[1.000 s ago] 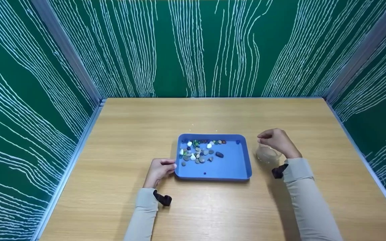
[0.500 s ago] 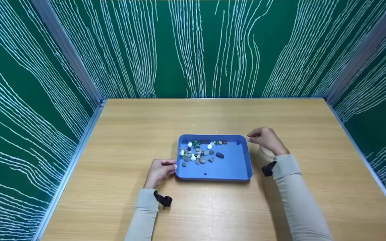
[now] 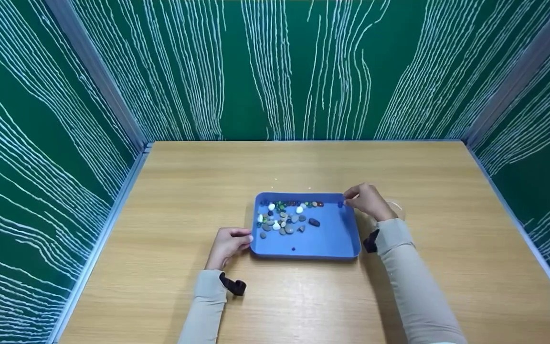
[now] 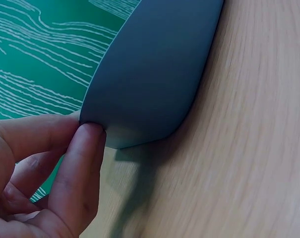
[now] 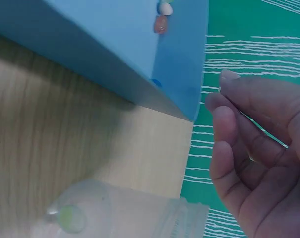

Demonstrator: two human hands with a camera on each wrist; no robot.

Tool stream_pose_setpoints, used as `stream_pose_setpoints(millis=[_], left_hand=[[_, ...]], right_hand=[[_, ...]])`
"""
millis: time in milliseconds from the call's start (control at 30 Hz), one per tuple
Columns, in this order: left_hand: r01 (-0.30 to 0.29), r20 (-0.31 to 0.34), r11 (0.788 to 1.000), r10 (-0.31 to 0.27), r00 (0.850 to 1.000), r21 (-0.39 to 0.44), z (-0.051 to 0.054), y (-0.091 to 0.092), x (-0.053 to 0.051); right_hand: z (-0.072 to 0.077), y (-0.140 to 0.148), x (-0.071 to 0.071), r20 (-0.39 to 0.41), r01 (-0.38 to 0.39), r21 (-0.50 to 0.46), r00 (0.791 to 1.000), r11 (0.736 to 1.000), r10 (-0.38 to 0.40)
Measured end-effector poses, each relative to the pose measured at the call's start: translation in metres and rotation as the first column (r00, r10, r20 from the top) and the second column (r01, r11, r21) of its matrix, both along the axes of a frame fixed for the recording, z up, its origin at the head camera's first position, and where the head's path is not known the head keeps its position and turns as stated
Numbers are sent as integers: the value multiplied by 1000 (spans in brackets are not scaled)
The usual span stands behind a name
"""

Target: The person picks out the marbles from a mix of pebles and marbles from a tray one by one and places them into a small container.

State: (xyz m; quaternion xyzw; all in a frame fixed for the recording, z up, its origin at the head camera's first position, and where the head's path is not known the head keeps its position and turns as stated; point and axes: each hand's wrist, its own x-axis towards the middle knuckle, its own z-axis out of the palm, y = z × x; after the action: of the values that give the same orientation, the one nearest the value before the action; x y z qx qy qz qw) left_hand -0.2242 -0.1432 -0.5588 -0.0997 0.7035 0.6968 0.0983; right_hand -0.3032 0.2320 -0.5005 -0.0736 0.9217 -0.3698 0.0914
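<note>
Right grip (image 3: 366,200) has moved to the smooth, round-cornered blue tray (image 3: 327,241).

from above we look forward and down to the far edge of the bench (image 3: 303,162); close in, our left wrist view faces the near left corner of the tray (image 4: 154,64), our right its far right; all share the tray

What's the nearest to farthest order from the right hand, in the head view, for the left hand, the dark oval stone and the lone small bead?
From the right hand:
1. Dark oval stone, right of the other stones in the blue tray.
2. Lone small bead, toward the tray's near edge.
3. Left hand, pinching the tray's left side.
</note>
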Motion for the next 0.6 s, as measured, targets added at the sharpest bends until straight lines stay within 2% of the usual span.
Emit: stream_pose_setpoints(millis=[400, 600], left_hand=[[9, 5, 1000, -9, 1000, 2, -1, 1, 0], [1, 11, 1000, -1, 1000, 29, -2, 1, 0]], right_hand=[[-7, -17, -8, -56, -44, 130, 997, 991, 52], [-9, -20, -13, -32, -41, 194, 998, 980, 49]])
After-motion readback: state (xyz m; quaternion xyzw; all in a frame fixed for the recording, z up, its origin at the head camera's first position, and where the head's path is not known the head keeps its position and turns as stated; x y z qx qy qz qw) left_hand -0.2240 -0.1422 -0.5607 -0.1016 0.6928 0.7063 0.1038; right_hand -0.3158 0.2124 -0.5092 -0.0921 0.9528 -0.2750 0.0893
